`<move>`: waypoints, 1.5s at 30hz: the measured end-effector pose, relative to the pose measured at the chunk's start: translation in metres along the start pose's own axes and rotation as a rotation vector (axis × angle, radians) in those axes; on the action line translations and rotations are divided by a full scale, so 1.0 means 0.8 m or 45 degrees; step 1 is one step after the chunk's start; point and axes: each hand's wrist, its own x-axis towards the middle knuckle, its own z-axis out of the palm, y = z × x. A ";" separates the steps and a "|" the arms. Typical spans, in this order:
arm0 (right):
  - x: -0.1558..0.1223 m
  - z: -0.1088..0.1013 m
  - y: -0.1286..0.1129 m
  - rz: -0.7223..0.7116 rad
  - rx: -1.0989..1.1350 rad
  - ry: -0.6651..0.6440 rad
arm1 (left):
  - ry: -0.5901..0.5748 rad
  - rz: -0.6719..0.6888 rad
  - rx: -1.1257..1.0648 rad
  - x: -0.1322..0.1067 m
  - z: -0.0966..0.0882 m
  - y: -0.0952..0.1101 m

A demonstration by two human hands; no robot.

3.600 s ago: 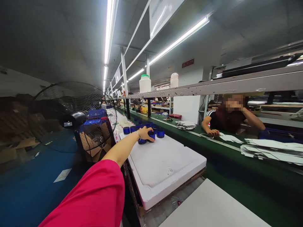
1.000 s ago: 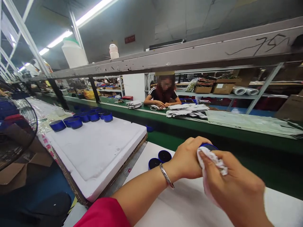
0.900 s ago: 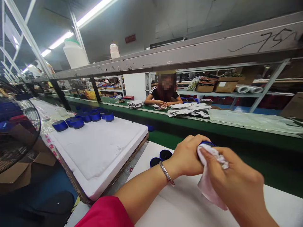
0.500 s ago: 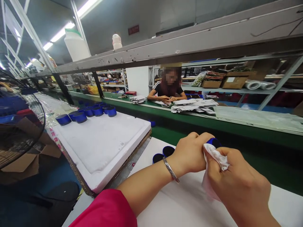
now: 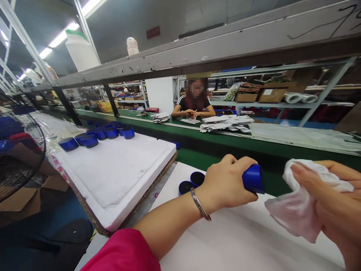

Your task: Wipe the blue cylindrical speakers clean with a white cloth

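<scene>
1. The left hand (image 5: pixel 225 184) has its fingers wrapped around a short blue cylinder (image 5: pixel 253 178), which is tipped on its side and sticks out to the right of the knuckles.
2. The right hand (image 5: pixel 332 203) pinches a crumpled white cloth (image 5: pixel 299 205) between thumb and fingers; the cloth's loose end hangs below and to the left of those fingertips.
3. A gap separates the cloth from the cylinder, so the right fingers are apart from the left ones.
4. Left of the left fingers, beside the wrist with its silver bracelet (image 5: pixel 200 204), two dark-topped blue pieces (image 5: pixel 186 187) sit side by side on a white work surface (image 5: pixel 239 241) that extends beneath both hands.
5. Farther left of the left fingers is a white foam slab (image 5: pixel 121 177), with a cluster of blue cylinders (image 5: pixel 89 140) along its far edge.
6. Beyond both sets of fingers runs a green belt (image 5: pixel 225 150). Across it, a co-worker (image 5: pixel 193 103) sits with hands together, near a pile of white sheets (image 5: pixel 227 123).
</scene>
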 end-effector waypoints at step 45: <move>-0.061 0.033 -0.045 -0.012 0.056 -0.026 | -0.017 0.075 -0.844 0.003 0.008 -0.010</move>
